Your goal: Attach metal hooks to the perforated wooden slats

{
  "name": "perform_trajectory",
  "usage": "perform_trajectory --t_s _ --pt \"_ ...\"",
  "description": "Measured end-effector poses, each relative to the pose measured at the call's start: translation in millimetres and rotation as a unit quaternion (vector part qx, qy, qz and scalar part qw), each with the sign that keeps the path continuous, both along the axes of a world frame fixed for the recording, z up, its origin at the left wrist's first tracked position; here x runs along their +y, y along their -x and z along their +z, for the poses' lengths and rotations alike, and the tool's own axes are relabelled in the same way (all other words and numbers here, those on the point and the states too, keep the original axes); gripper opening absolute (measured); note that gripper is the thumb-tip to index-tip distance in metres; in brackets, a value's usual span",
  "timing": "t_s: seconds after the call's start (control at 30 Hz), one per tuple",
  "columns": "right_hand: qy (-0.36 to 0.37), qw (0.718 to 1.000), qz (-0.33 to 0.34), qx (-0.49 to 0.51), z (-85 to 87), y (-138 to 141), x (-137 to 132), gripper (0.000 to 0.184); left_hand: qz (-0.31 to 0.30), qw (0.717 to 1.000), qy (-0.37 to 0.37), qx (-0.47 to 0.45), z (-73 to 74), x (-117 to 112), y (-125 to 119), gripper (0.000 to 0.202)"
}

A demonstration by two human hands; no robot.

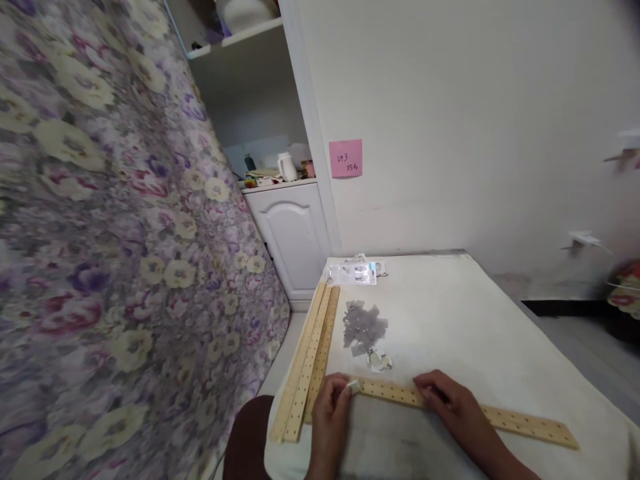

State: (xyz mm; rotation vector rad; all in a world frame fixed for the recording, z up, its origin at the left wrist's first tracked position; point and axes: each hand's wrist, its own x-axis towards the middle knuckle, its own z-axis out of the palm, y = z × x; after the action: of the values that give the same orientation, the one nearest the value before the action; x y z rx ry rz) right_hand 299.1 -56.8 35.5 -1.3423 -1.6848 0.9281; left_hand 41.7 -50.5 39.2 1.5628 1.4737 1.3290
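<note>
A long wooden strip with a row of holes lies across the near part of the white table. My left hand is at the strip's left end, its fingers pinched on a small white piece. My right hand rests on top of the strip further right, fingers curled down and pressing it. Just beyond the hands lie a pile of small grey clear packets and a small pale fitting.
Two more perforated wooden strips lie along the table's left edge. A clear packet with a blue label sits at the far corner. A floral bedspread fills the left. A white cabinet and a pink note are behind.
</note>
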Motion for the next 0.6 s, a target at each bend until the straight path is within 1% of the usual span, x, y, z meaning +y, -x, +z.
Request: perform_trajectory --t_s 0.07,0.1,0.13,0.2,0.27,0.3,0.37,0.43,0.53,0.6 --pt "0.069 0.993 0.048 0.087 11.0 24.0 1.9 0.03 -0.011 0.999 -0.021 0.025 2.7 -4.3 -2.8 0.02" --pt "0.101 0.982 0.07 0.141 13.3 37.3 2.8 0.033 -0.015 0.998 -0.034 0.044 4.1 -7.2 -3.5 0.018" --pt "0.121 0.971 0.068 0.193 13.6 50.6 3.8 0.037 -0.021 0.997 -0.048 0.064 5.4 -10.4 -3.9 0.016" --pt "0.188 0.94 0.063 0.276 9.5 74.6 5.3 0.044 -0.038 0.992 -0.069 0.097 7.7 -17.0 -3.6 0.015" --pt "0.258 0.902 0.046 0.344 2.9 92.4 5.8 0.049 -0.061 0.99 -0.07 0.108 9.2 -22.6 -2.3 0.018" --pt "0.28 0.883 0.048 0.374 0.0 98.5 5.7 0.049 -0.072 0.99 -0.063 0.108 9.4 -24.5 -1.4 0.02" --pt "0.292 0.855 0.056 0.425 -3.9 106.1 4.5 0.045 -0.084 0.99 -0.048 0.103 7.6 -26.4 0.5 0.022" --pt "0.282 0.842 0.054 0.458 -5.2 109.6 2.9 0.042 -0.083 0.992 -0.04 0.089 2.7 -26.0 1.5 0.023" --pt "0.261 0.842 0.02 0.471 -5.3 113.5 1.1 0.042 -0.04 0.998 -0.025 0.033 -6.9 -24.7 -0.6 0.03" --pt "0.241 0.853 -0.009 0.463 -6.7 116.8 0.9 0.043 -0.007 0.999 0.017 -0.027 -10.5 -25.4 -4.6 0.037"
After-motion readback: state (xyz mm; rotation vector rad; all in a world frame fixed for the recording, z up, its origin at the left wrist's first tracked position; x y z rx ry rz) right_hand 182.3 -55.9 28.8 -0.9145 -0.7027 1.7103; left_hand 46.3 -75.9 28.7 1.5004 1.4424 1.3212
